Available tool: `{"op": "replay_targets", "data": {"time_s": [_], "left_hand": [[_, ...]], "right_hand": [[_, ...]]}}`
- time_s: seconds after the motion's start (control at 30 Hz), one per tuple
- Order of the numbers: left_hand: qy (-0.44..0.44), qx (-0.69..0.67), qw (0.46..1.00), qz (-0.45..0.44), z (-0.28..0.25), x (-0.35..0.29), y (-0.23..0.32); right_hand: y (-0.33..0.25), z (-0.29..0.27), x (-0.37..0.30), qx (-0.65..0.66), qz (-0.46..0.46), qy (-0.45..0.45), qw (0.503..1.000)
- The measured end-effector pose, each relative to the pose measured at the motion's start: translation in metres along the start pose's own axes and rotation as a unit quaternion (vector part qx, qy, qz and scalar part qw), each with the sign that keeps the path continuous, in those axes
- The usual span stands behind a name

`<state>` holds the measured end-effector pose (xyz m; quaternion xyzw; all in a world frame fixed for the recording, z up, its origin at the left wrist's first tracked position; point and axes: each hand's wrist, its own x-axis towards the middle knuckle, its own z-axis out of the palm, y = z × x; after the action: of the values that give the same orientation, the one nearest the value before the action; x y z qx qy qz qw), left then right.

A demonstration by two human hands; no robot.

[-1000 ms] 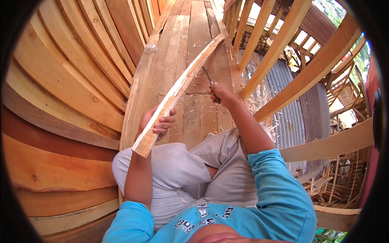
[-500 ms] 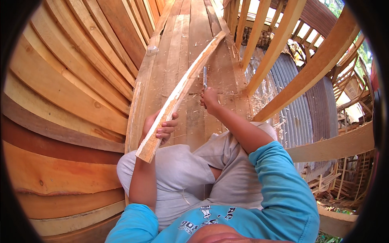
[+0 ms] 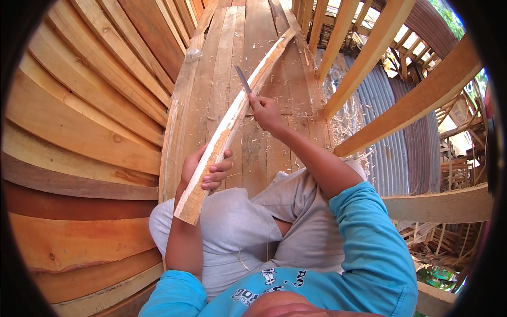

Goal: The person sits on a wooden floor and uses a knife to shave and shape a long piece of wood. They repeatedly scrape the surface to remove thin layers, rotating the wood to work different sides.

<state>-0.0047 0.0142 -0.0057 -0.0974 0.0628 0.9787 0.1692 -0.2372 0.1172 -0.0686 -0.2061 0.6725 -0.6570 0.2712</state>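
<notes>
A long, slightly curved wooden stick (image 3: pixel 224 129) slants from above my lap toward the far right of the plank floor, with a pale stripe along its upper face. Wrapped round its near part is my left hand (image 3: pixel 214 171), fingers showing on the right side. My right hand (image 3: pixel 265 112) grips a knife (image 3: pixel 243 80) at the stick's far half. The blade points up and left, crossing over the wood. The knife's handle is hidden in my fist. Whether the edge touches the wood, I cannot tell.
Wood shavings lie scattered on the plank floor (image 3: pixel 253 153). Upright wooden boards (image 3: pixel 79 116) line the left side. On the right, spaced wooden slats (image 3: pixel 364 58) stand before corrugated metal sheets (image 3: pixel 383 127). A small clear object (image 3: pixel 194 54) sits at the far left.
My right hand has moved left onto the stick, and the knife has swung from beside the wood to across it. The stick's near end has dropped slightly toward me.
</notes>
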Motion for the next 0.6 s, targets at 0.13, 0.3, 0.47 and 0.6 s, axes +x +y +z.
{"op": "replay_targets", "data": {"time_s": [0.13, 0.3, 0.47, 0.6], "left_hand": [[-0.047, -0.024, 0.999, -0.003, -0.008, -0.002, 0.006], [-0.035, -0.012, 0.999, 0.016, -0.013, -0.01, 0.013], [0.154, 0.308, 0.937, 0.054, -0.009, 0.0, 0.012], [0.285, 0.491, 0.82, 0.073, -0.002, 0.022, -0.009]], "right_hand": [[-0.024, -0.031, 0.004, 0.284, 0.223, -0.183, 0.914], [-0.041, -0.053, 0.017, 0.102, 0.117, 0.019, 0.988], [0.036, -0.111, 0.05, -0.397, 0.036, 0.115, 0.91], [0.023, -0.127, 0.029, -0.545, -0.024, 0.078, 0.834]]}}
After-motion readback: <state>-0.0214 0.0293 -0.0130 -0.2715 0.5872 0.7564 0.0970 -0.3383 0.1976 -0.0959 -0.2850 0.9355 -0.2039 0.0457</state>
